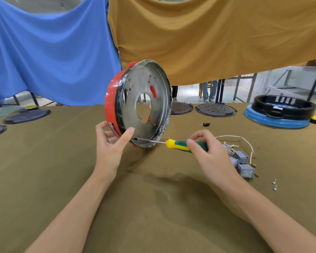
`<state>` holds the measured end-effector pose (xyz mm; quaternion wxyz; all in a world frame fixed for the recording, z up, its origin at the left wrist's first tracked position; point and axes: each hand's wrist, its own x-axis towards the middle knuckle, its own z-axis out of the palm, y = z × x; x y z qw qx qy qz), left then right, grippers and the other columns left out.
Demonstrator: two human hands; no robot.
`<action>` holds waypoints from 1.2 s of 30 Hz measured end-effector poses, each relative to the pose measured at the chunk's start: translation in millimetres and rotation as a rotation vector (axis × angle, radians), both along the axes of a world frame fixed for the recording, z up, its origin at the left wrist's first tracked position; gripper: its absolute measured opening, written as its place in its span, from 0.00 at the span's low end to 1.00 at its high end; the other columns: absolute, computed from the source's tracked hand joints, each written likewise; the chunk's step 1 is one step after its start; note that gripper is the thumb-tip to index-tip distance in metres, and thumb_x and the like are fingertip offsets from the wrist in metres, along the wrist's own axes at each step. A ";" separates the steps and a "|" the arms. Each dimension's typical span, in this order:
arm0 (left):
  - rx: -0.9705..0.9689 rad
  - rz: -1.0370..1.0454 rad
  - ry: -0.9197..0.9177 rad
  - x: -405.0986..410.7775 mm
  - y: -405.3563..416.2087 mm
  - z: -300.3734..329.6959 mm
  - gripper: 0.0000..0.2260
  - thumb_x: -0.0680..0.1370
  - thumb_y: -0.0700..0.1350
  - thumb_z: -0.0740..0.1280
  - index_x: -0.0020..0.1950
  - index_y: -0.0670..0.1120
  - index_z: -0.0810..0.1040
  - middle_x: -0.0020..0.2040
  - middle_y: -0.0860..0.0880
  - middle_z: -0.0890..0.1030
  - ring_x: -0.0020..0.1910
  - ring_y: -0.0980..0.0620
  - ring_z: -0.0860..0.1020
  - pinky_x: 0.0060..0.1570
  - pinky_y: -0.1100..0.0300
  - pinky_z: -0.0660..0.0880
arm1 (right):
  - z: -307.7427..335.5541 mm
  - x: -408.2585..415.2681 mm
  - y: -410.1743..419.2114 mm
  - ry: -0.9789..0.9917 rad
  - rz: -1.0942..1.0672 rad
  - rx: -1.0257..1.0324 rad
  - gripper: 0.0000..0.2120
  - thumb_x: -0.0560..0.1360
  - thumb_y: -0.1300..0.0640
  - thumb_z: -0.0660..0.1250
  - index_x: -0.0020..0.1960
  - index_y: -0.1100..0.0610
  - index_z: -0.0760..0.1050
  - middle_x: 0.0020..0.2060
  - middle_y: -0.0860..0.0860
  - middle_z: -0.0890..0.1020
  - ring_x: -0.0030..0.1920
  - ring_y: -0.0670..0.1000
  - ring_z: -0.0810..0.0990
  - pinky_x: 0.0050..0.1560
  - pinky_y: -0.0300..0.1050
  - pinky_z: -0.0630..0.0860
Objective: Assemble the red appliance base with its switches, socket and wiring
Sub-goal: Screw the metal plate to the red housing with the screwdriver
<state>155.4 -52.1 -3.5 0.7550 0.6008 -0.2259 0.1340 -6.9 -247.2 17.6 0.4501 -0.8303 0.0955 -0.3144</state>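
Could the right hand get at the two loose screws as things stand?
Probably yes, once freed. The screws lie bare on the cloth just right of the right hand, nothing between them, but that hand grips the screwdriver.

A single wide-angle view from a camera worn on the person's head; it looks forward and down across the table (153, 207), whose near edge falls below the frame; both forearms reach in from the bottom corners, close to the lens; the table's far edge crosses mid-frame; beyond it hang a blue cloth (49, 52) and a tan cloth (217, 37).
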 end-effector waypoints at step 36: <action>-0.099 -0.031 0.070 2.3 0.1 0.7 0.27 0.63 0.57 0.78 0.57 0.55 0.71 0.37 0.62 0.81 0.45 0.57 0.83 0.58 0.46 0.79 | 1.3 1.7 2.6 0.012 0.041 0.013 0.03 0.79 0.50 0.65 0.49 0.48 0.72 0.43 0.51 0.76 0.36 0.46 0.73 0.35 0.40 0.67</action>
